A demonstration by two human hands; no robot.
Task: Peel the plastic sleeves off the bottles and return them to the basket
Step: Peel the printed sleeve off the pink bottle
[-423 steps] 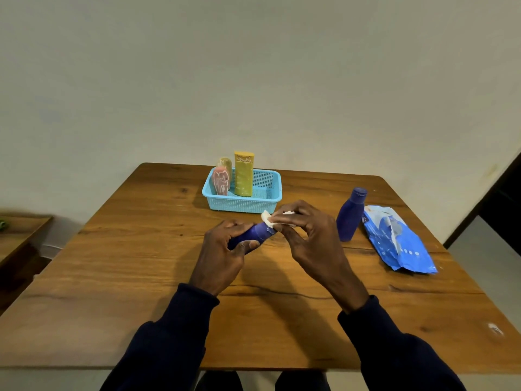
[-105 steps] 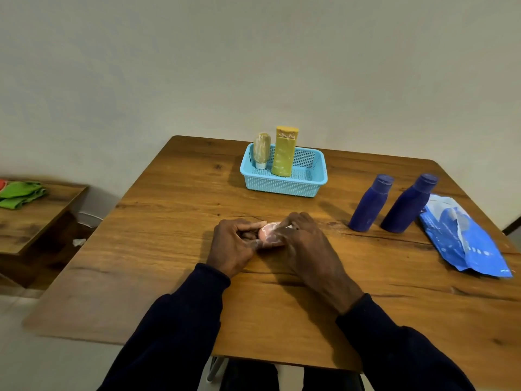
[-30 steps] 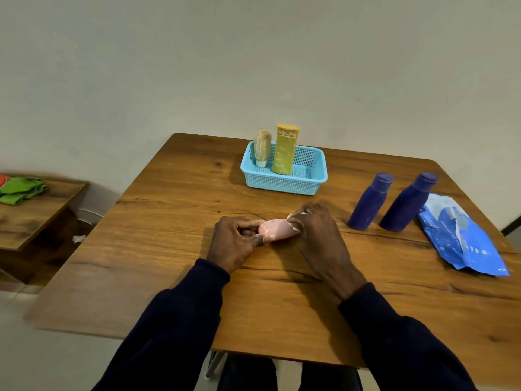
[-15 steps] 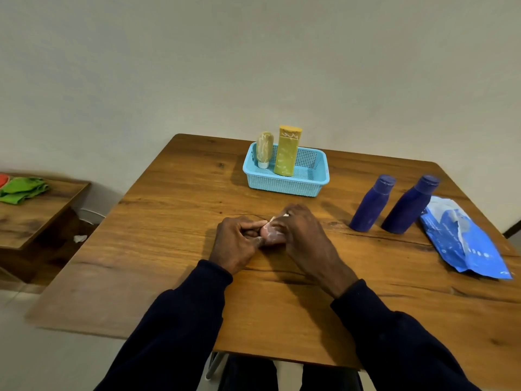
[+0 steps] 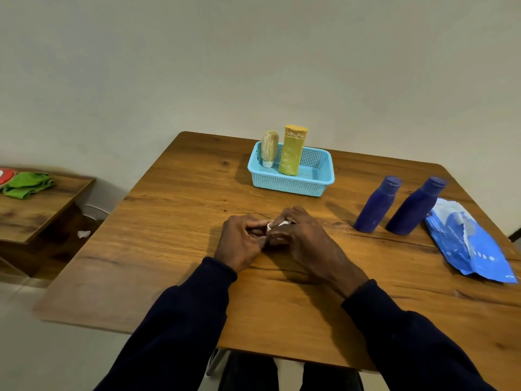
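At table centre, left hand (image 5: 239,241) and right hand (image 5: 306,239) both curl round a small bottle (image 5: 270,226), mostly hidden. Blue bottles (image 5: 377,206) look peeled but stand outside the basket (image 5: 293,184). Yellow bottles (image 5: 291,150) inside likely not yet done.

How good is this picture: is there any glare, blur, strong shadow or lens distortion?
Head view: soft, even light, no glare; the basket and both blue bottles cast faint shadows leftward on the table; the wide lens makes those bottles seem to lean right; the left hand and right hand look slightly soft and hide most of the small bottle.
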